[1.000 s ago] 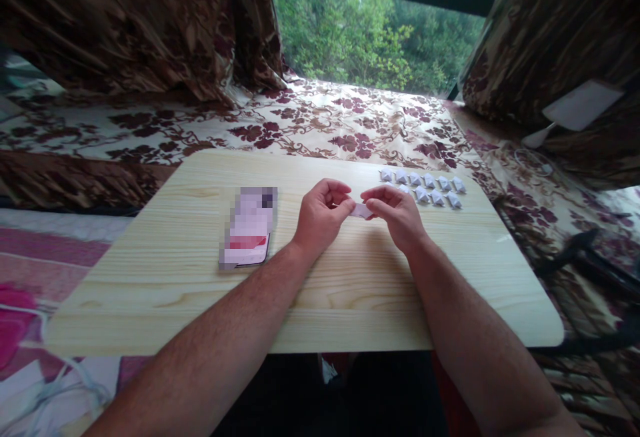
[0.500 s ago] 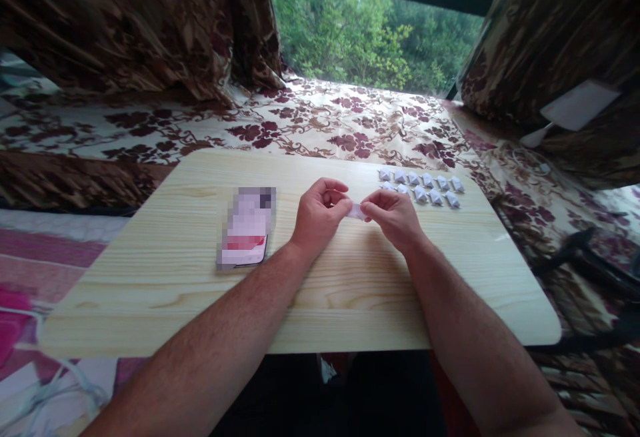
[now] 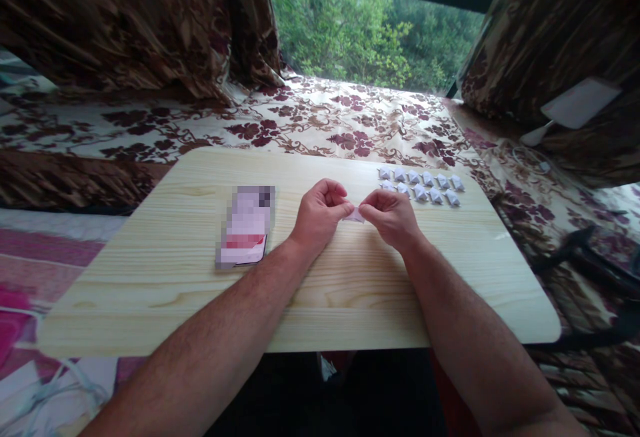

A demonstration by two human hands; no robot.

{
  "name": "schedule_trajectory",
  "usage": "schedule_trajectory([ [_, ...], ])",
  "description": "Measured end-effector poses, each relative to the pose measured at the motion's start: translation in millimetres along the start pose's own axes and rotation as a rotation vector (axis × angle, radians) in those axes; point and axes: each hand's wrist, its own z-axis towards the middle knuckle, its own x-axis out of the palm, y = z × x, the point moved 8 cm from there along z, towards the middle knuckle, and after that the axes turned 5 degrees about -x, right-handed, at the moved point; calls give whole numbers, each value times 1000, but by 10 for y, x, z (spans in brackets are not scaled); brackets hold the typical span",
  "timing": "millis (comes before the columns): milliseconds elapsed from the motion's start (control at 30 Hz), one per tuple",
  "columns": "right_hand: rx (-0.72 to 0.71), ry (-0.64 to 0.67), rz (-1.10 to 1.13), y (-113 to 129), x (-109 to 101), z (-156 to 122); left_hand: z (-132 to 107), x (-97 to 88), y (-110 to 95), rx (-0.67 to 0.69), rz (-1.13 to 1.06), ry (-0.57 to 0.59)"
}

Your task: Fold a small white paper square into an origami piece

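Observation:
A small white folded paper piece point(image 3: 355, 214) is pinched between my left hand point(image 3: 320, 214) and my right hand point(image 3: 393, 216), just above the middle of the light wooden table point(image 3: 320, 304). Both hands have curled fingers closed on the paper from either side. Beyond my right hand, several small folded white paper shapes point(image 3: 420, 184) lie in two rows on the tabletop. A phone point(image 3: 245, 227) lies flat to the left of my left hand.
A floral brown and cream cloth point(image 3: 320, 120) covers the ledge behind the table, under a window with green trees. Dark patterned curtains point(image 3: 125, 17) hang on both sides. A white cable point(image 3: 60, 384) lies at the lower left, by pink fabric.
My two hands have drawn closer together, and less of the paper piece shows between the fingertips. The rest has stayed put.

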Motion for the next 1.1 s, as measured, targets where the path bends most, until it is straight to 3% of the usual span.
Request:
schedule_trajectory([
  [200,16,7,9,-10,-5,12,-13,8,-31,41,85,18],
  [433,-2,39,-7,7,19,1,-19,29,4,-8,98,34],
  [533,28,9,59,-23,-17,14,-4,19,38,-74,32,24],
  [667,76,-86,115,-80,-113,36,-7,62,93,-147,-13,93],
  [800,85,-116,125,-86,-130,35,-26,58,66,-91,90,83],
  [1100,45,-50,136,-89,-50,31,-10,12,33,-37,118,9],
])
